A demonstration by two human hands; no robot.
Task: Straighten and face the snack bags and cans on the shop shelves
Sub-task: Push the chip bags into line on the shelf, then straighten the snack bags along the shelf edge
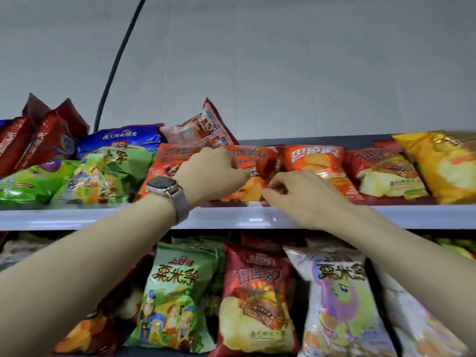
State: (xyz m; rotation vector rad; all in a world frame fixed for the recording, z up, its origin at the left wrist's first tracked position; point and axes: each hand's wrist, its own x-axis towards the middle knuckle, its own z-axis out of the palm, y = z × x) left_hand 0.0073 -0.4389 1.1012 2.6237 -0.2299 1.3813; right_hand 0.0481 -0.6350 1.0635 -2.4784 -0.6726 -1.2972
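Snack bags lie flat in a row on the top shelf (77,217). My left hand (208,173), with a watch on its wrist, grips an orange-red chip bag (255,161) in the middle of the row. My right hand (301,191) pinches the same bag at its lower right corner, near the shelf's front edge. To the right lie an orange chip bag (319,161), a dark red bag (386,173) and a yellow bag (443,166). Green bags (103,176) lie to the left. No cans are in view.
Behind the row a pink-red bag (203,127) stands tilted, beside a blue bag (121,137) and dark red bags (43,135) at the far left. A black cable (116,63) runs up the grey wall. The lower shelf holds upright green (175,295), red (255,300) and white (340,302) bags.
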